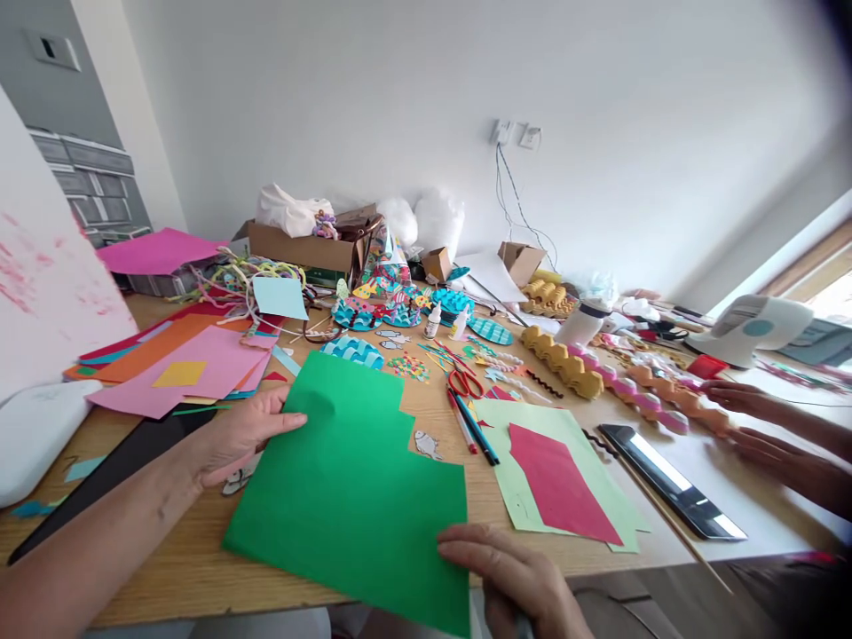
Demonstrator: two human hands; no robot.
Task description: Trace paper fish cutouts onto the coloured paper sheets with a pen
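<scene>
A large green sheet of paper [352, 488], with steps cut into its upper right side, is tilted above the table's front edge. My left hand [256, 426] pinches its left edge, thumb on top and fingers beneath. At the lower right edge, my right hand [516, 568] grips the sheet with its fingers over the top. A greyish object shows under that palm, too little of it to name. Beyond the sheet lie red-handled scissors [465, 382], a red pen [464, 424], a blue pen [477, 431] and a paper fish cutout [427, 444].
Coloured papers [219, 351] are piled at left. Light green paper [565, 422] with a red piece [559, 479] lies right, beside a phone [672, 479] and a thin stick. Another person's hands [752, 426] touch painted egg-carton strips [626, 386]. Glue bottles [432, 319] stand mid-table.
</scene>
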